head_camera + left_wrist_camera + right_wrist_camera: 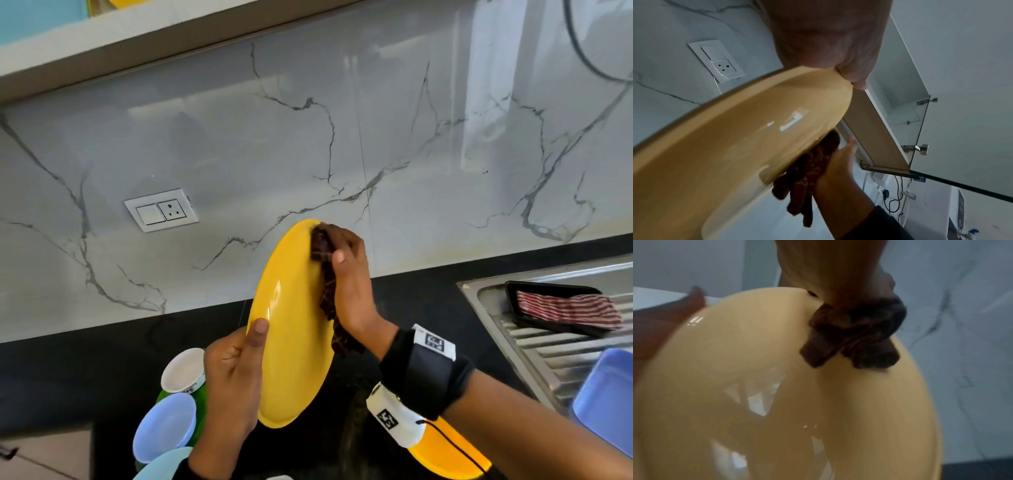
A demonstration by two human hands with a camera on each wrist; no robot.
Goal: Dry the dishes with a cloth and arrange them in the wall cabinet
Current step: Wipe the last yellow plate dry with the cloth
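Note:
A yellow plate [294, 329] stands tilted on edge above the black counter, also seen large in the left wrist view [731, 146] and the right wrist view [756, 386]. My left hand [236, 370] grips its lower left rim, thumb on the face. My right hand [349, 284] holds a dark brown cloth [325, 284] bunched against the plate's upper right edge; the cloth [855, 335] lies pressed on the plate, its tail hanging below the wrist [803, 186]. The wall cabinet [900, 121] hangs above with its glass door open.
Upturned cups, white [185, 370] and pale blue [164, 428], stand at lower left. Another yellow plate [448, 455] lies on the counter under my right wrist. A steel sink drainboard [548, 349] at right holds a black tray with a striped cloth [568, 308] and a blue container [606, 397].

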